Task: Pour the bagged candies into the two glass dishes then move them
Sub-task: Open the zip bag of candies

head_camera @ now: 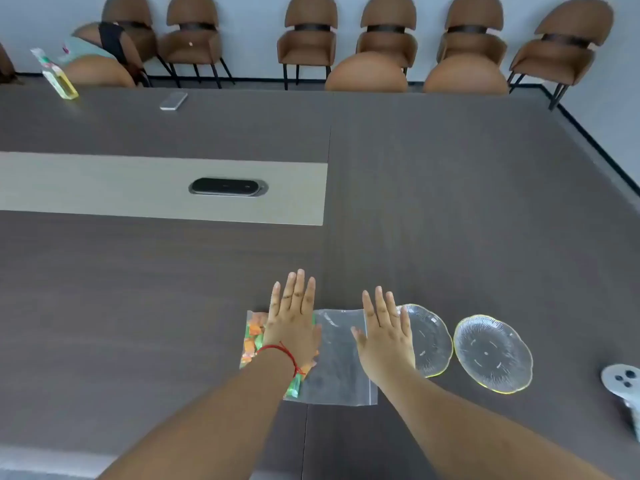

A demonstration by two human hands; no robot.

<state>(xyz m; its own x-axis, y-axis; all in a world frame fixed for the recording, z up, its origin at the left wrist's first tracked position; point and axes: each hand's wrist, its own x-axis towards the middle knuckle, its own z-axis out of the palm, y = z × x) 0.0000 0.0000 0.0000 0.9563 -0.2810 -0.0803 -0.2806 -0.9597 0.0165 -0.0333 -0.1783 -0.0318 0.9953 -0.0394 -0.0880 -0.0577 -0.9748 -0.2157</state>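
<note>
A clear zip bag (337,362) lies flat on the dark table, with orange and green candies (254,337) bunched at its left end. My left hand (294,320) rests flat over the candy end, fingers spread, a red string at the wrist. My right hand (384,336) lies flat on the bag's right end, fingers apart, partly covering the left glass dish (433,341). A second glass dish (493,353) with a yellow-tinted rim stands just to the right. Neither dish holds any candy.
A white controller (621,381) lies at the right edge. A black cable port (228,187) sits in the table's pale centre strip. Far back left are a bottle (57,76) and a small remote (174,100). Brown chairs (310,39) line the far wall.
</note>
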